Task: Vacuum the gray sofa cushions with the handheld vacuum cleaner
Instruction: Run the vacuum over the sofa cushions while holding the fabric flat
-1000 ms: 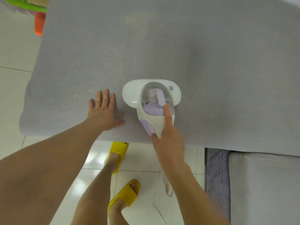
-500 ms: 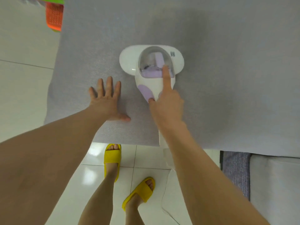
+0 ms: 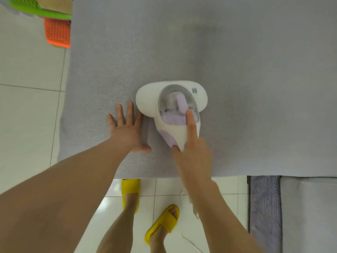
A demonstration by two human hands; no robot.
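The white-and-lilac handheld vacuum cleaner (image 3: 171, 106) lies flat on the gray fabric sofa cushion (image 3: 237, 70). Right hand (image 3: 193, 152) grips its handle; open left hand (image 3: 127, 130) presses the fabric. Use slow, overlapping strokes.

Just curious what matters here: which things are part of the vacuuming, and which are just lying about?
Part of the job:
handheld vacuum
gray cushion
right hand
left hand

Just lying about:
orange and green plastic items

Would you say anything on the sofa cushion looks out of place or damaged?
Nothing stands out: the vacuum sits flat on the gray cushion, right hand gripping it, left hand pressed flat beside it.
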